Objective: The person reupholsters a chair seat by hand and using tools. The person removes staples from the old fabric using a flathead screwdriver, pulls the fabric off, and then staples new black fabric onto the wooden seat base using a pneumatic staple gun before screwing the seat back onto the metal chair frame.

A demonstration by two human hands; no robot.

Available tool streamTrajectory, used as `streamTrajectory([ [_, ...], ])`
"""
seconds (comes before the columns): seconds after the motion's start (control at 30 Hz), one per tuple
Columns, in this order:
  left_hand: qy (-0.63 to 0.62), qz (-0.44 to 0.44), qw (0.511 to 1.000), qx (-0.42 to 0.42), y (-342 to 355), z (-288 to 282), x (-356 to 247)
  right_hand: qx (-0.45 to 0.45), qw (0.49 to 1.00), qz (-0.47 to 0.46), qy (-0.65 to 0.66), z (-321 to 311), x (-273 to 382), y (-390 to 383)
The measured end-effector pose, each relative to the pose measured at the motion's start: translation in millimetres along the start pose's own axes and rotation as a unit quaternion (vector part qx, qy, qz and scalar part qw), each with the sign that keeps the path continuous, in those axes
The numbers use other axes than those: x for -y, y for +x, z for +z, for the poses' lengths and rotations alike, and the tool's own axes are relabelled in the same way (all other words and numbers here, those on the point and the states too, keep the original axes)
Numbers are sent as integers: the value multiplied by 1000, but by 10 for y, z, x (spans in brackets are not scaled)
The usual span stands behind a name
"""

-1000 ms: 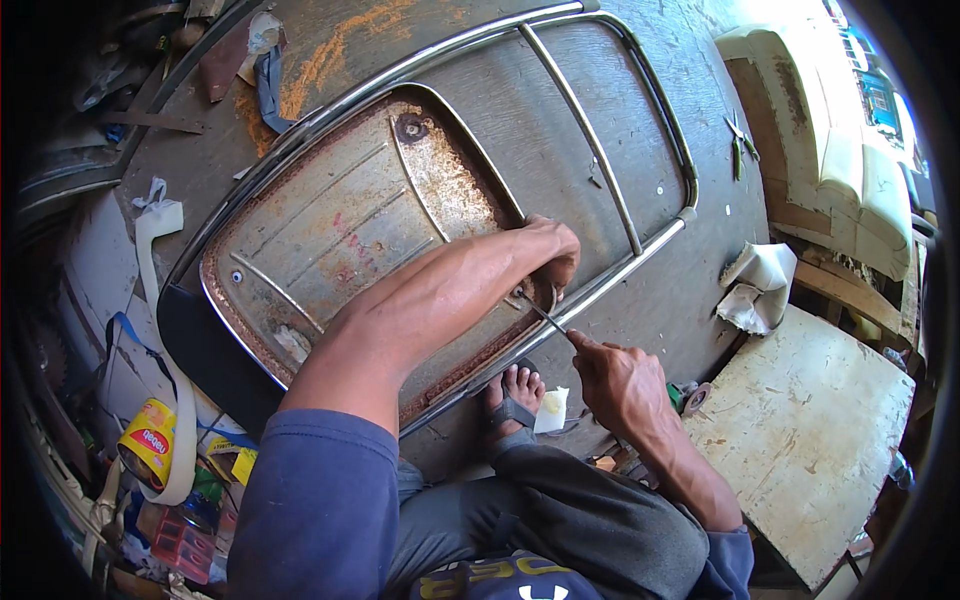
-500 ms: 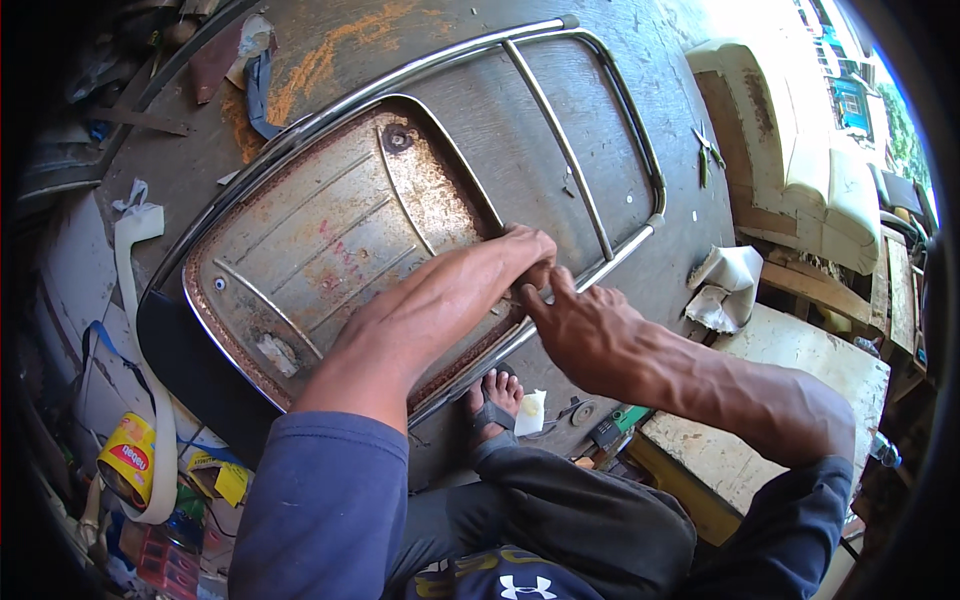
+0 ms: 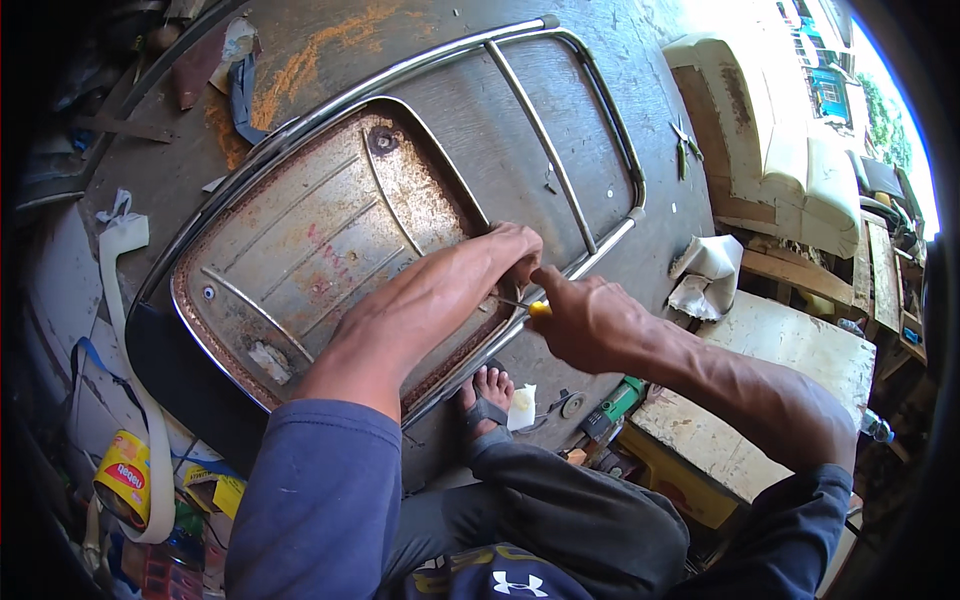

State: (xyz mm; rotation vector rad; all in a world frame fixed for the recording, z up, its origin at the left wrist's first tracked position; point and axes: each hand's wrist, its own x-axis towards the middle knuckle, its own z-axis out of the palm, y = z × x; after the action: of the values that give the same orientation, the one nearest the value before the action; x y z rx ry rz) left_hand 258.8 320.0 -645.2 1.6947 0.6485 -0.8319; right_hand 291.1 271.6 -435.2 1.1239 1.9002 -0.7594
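A rusty metal seat pan [image 3: 310, 235] lies underside up inside the chrome tube frame [image 3: 537, 120] of a chair. My left hand [image 3: 515, 250] is closed at the pan's near right corner, beside the tube; what its curled fingers hold is hidden. Just right of it, my right hand [image 3: 595, 320] grips a screwdriver [image 3: 540, 309] with a yellow handle. The screwdriver's thin shaft points left toward the pan's rim, and its tip is too small to place exactly. A black padded part [image 3: 180, 385] shows along the pan's left edge.
A green and black power tool [image 3: 612, 408] lies beside my sandalled foot [image 3: 487, 395]. Scissors [image 3: 684, 148], a crumpled pale sheet [image 3: 706, 278] and a white worn box [image 3: 760, 385] are on the right, below a cream sofa [image 3: 770, 140]. A yellow can [image 3: 125, 475] stands at lower left.
The yellow screwdriver handle now shows in my right hand, its shaft directed at the pan. My right hand has turned slightly; my left stays at the corner. The whole view has shifted a little.
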Motion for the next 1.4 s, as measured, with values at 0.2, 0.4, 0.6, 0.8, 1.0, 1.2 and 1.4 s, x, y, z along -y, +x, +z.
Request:
streamTrajectory([
  [0.2,-6,3,1000,-6,5,-27,-14,-121,954,-215,-172,286,-221,-289],
  [0.4,-14,-1,1000,-13,0,6,-10,18,999,41,30,3,-66,-37],
  [0.6,-22,3,999,-25,-6,-29,-58,-138,921,-247,-267,244,-218,-264],
  [0.8,-34,-9,999,-33,-19,0,31,75,962,179,192,-92,-142,35],
  [1.0,-40,0,998,-44,-14,-29,-49,-88,954,-185,-219,287,-200,-287],
  [1.2,-52,-12,997,-47,1,3,16,106,912,208,338,-2,-259,39],
  [1.4,-65,-9,996,-56,-32,11,-58,-94,970,-148,-168,277,-259,-287],
])
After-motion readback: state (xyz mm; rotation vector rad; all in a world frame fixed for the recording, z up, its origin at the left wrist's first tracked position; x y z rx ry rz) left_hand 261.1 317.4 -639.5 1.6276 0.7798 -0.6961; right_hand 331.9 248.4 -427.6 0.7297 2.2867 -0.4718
